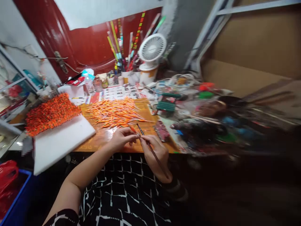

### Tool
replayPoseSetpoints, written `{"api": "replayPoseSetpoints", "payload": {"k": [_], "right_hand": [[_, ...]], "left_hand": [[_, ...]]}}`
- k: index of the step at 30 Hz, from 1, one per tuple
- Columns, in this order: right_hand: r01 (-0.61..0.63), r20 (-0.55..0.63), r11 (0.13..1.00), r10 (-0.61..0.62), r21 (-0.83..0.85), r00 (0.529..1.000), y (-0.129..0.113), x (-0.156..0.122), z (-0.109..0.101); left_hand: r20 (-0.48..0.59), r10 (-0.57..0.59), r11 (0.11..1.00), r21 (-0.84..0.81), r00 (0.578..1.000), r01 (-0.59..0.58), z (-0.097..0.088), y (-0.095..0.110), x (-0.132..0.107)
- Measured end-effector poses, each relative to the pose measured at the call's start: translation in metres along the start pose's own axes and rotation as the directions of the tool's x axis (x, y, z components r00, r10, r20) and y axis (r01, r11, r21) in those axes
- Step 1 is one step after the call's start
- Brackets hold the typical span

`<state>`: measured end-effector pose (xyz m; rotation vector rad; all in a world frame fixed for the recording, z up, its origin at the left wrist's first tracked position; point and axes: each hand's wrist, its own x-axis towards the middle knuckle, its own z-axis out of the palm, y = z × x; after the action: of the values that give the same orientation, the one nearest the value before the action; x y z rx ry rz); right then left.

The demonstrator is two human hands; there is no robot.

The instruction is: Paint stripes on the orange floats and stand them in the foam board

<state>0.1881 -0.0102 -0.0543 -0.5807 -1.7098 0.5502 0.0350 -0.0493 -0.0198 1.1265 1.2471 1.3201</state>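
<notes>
Near the table's front edge, my left hand (pixel 124 138) pinches a small, slender orange piece (pixel 132 128) between thumb and fingers. My right hand (pixel 155 153) is closed around a dark, thin-handled paintbrush (pixel 150 147), its dark tip pointing up and away from me beside that piece. The fingertips of both hands meet, and what lies between them is partly hidden. Just beyond my hands spreads a pile of slender orange pieces (pixel 113 113) with pale, thin stems. To the left, many similar orange pieces (pixel 54 111) stand in rows on a white foam block (pixel 63 138).
A white fan (pixel 152 48) stands at the back, next to a cup of striped sticks (pixel 127 77). A clear bottle (pixel 89 84) is at the back left. Blurred clutter, including a green object (pixel 166 105), crowds the right. A blue bin (pixel 17 194) with red bags sits lower left.
</notes>
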Motion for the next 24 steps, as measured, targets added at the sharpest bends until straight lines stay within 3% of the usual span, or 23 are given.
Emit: {"api": "replayPoseSetpoints", "payload": {"k": [4, 6, 8, 11, 14, 16, 21, 24], "right_hand": [[-0.022, 0.101, 0.994, 0.011, 0.111, 0.995, -0.012, -0.019, 0.021], [-0.006, 0.165, 0.989, -0.018, 0.147, 0.986, -0.013, -0.026, 0.025], [-0.006, 0.193, 0.989, -0.023, 0.15, 0.981, -0.01, -0.031, 0.025], [-0.045, 0.174, 0.992, 0.024, 0.117, 0.984, 0.002, -0.036, 0.02], [-0.106, 0.184, 0.99, 0.088, 0.089, 0.979, 0.013, -0.041, 0.013], [-0.155, 0.209, 0.985, 0.136, 0.078, 0.968, 0.017, -0.044, 0.009], [-0.229, 0.218, 0.972, 0.213, 0.053, 0.953, 0.018, -0.048, 0.008], [-0.238, 0.226, 0.971, 0.228, 0.017, 0.947, 0.015, -0.049, 0.009]], "left_hand": [[-0.096, 0.073, 0.994, 0.084, 0.993, -0.065, -0.019, -0.015, -0.031], [-0.161, 0.153, 0.957, 0.271, 0.975, -0.105, -0.044, -0.011, -0.045], [-0.258, 0.274, 0.841, 0.532, 0.926, -0.101, -0.079, -0.001, -0.059], [-0.418, 0.406, 0.586, 0.801, 0.813, 0.12, -0.141, 0.017, -0.081], [-0.549, 0.425, 0.459, 0.816, 0.72, 0.351, -0.202, 0.028, -0.114], [-0.648, 0.409, 0.45, 0.755, 0.642, 0.476, -0.236, 0.031, -0.142], [-0.854, 0.382, 0.466, 0.509, 0.354, 0.724, -0.295, 0.036, -0.205], [-0.885, 0.364, 0.465, 0.443, 0.29, 0.767, -0.314, 0.037, -0.22]]}}
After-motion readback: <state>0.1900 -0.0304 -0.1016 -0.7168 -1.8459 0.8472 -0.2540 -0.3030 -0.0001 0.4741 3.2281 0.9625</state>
